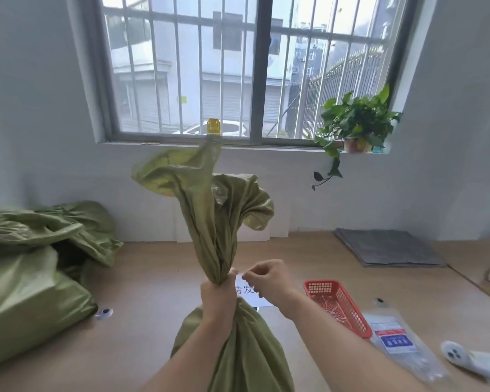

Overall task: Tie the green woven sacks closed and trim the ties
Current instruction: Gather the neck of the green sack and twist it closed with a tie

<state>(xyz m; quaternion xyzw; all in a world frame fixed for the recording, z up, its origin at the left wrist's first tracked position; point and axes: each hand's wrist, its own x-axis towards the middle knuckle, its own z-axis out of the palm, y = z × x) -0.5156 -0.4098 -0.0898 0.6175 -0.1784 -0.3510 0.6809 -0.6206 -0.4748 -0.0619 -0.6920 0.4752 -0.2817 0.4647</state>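
Left hand (217, 297) is gripping the green woven sack (207, 219) by its neck, right hand (268, 280) pinching there; red plastic mesh basket (320, 283) is holding pale strips.

Light brown wooden surface (142, 278), running to the wall. At left, a slumped green sack (26, 292) lies on it. A second sack (246, 349) stands near centre, with a white printed sheet (252, 300) flat behind it. To the right sit a red mesh basket (337, 306) and, just beside it, a clear labelled packet (399, 343). A grey folded stack (388, 247) lies by the wall.
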